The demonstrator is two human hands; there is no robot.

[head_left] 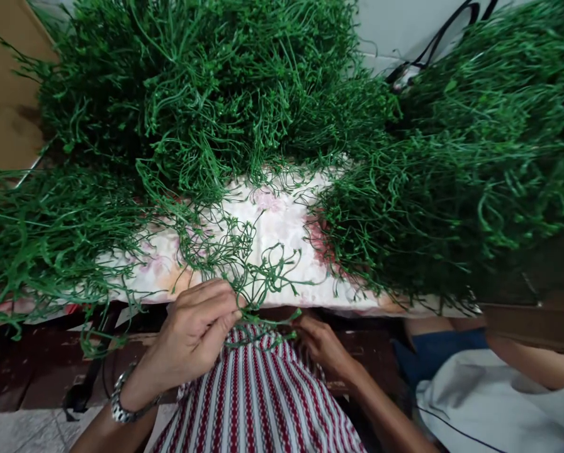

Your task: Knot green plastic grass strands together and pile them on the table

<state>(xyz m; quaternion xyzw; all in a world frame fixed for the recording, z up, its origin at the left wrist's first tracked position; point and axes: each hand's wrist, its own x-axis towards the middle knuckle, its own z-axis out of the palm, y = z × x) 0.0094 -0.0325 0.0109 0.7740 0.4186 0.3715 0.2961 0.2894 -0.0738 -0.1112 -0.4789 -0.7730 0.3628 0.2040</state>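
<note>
My left hand is closed in a pinch on a sprig of thin, branching green stems, apparently plastic. The sprig fans out above the front edge of the table, and a few of its stems reach toward my right hand. Beside those stem tips, lower and to the right, my right hand has its fingers curled together over my lap. Its fingertips are dim and partly hidden, so what they grip cannot be made out. More loose sprigs lie on the floral tablecloth just beyond my left hand.
A tall heap of green stems stands at the back. Another heap covers the right side, and a lower pile hangs over the left front edge. A cardboard panel is at far left. Another person sits at right.
</note>
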